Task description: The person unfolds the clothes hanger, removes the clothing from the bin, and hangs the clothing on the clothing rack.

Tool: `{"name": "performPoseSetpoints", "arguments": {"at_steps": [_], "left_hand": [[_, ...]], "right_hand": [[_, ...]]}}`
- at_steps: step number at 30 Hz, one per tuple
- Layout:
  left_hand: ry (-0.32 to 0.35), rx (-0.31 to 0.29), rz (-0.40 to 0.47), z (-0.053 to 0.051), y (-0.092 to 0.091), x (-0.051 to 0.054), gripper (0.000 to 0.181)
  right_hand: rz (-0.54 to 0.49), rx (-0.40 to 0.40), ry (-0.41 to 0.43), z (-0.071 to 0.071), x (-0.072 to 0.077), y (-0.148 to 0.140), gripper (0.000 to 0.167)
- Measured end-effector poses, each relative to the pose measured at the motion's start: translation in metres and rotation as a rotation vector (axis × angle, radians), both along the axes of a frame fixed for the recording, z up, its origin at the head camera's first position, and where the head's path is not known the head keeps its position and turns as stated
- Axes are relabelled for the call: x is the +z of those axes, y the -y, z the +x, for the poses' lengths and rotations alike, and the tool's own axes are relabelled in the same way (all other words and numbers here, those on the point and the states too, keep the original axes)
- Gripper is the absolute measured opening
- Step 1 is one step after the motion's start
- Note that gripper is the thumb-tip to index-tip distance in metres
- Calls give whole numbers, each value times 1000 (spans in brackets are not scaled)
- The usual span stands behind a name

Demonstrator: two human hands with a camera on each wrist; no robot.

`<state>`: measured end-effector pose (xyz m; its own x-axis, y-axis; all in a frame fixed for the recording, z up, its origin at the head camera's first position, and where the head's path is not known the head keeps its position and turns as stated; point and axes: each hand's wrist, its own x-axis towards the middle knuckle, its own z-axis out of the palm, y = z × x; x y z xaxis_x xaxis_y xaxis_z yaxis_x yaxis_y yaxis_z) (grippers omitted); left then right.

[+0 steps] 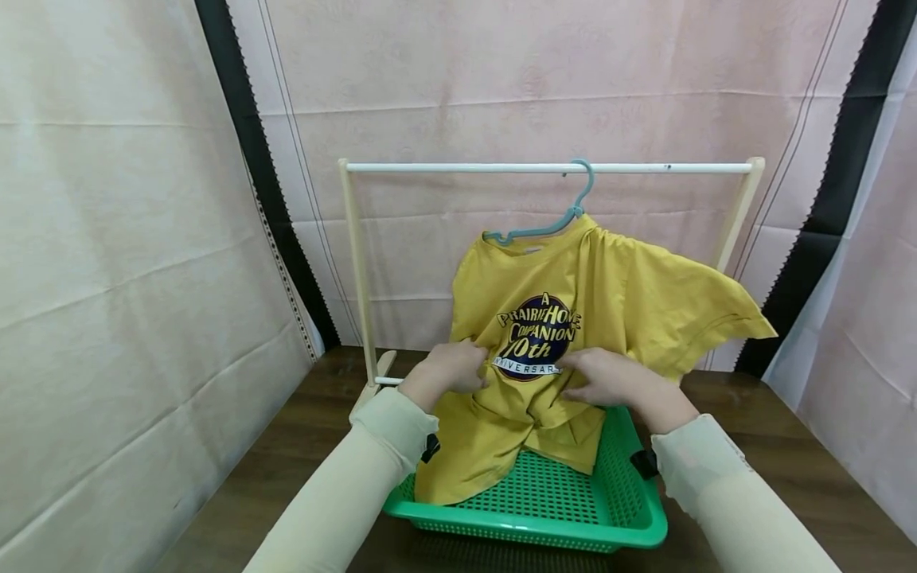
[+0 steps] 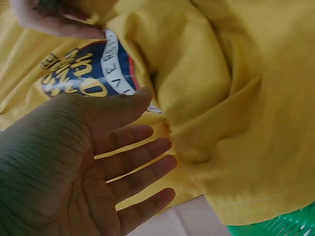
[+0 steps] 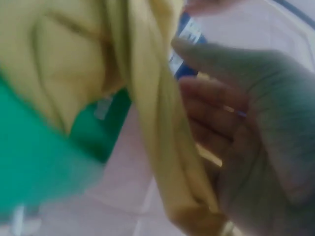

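A yellow T-shirt (image 1: 602, 278) with a dark round print hangs from a blue hanger (image 1: 552, 228) hooked on a white rail. Only one arm of the hanger shows at the neckline; the rest is inside the shirt. The left hand (image 1: 457, 368) is at the shirt's left side, below the print's middle; the left wrist view shows its fingers spread and nearly straight beside the cloth. On the other side of the print, the right hand (image 1: 605, 377) lies against the shirt. Its thumb is extended in the blurred right wrist view, and a yellow fold partly hides its fingertips.
The white clothes rack (image 1: 430, 168) stands on a dark wooden table (image 1: 251, 509). A green perforated basket (image 1: 516, 525) sits under the shirt, whose lower hem drapes into it. Pale fabric walls (image 1: 143, 239) surround the table at the back and sides.
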<state>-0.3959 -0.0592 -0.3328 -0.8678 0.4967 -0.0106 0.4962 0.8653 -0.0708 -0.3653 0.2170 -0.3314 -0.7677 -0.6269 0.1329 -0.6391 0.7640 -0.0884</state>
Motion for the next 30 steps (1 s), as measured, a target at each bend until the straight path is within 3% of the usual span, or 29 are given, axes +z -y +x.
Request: {"name": "performPoseSetpoints", "arguments": {"at_steps": [3, 7, 13, 20, 25, 30], "left_hand": [[22, 4, -13, -4, -2, -5, 17], [23, 1, -22, -8, -6, -9, 18], [-88, -6, -61, -17, -11, -19, 16], [-187, -30, -27, -27, -11, -30, 18], [-276, -58, 32, -32, -6, -30, 19], [-296, -97, 83, -34, 1, -21, 18]], "right_hand": [[16, 1, 40, -2, 2, -4, 50], [61, 20, 75, -2, 5, -6, 41], [101, 32, 43, -5, 5, -7, 18], [78, 18, 36, -9, 1, -12, 9], [57, -16, 53, -7, 5, -14, 13], [20, -28, 12, -4, 15, -21, 17]]}}
